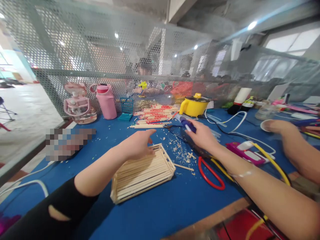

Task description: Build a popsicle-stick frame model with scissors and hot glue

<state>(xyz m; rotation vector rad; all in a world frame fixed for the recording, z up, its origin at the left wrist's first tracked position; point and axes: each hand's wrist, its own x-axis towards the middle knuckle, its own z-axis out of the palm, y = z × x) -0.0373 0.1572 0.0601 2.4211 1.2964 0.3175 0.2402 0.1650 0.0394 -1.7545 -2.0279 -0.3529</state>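
My left hand (140, 145) hangs over the far left side of a shallow tray made of wooden sticks (146, 176). Its fingers are outstretched and apart, with nothing visible in them; I cannot tell whether they touch the rim. Further right, my right hand (203, 136) is closed around a dark blue-purple glue gun (188, 124), partly covered by the fingers. Beyond both hands lies a heap of loose wooden sticks with red marks (156, 115). A single stick (184, 167) pokes out beside the tray, among wood crumbs (178, 150).
A red loop handle (211, 176) lies near my right forearm. Two pink bottles (107, 101), a teal stand (125, 109) and a yellow pot (194, 106) line the mesh panel. Cables and a magenta power strip (246, 153) lie right, near another person's hand (277, 128).
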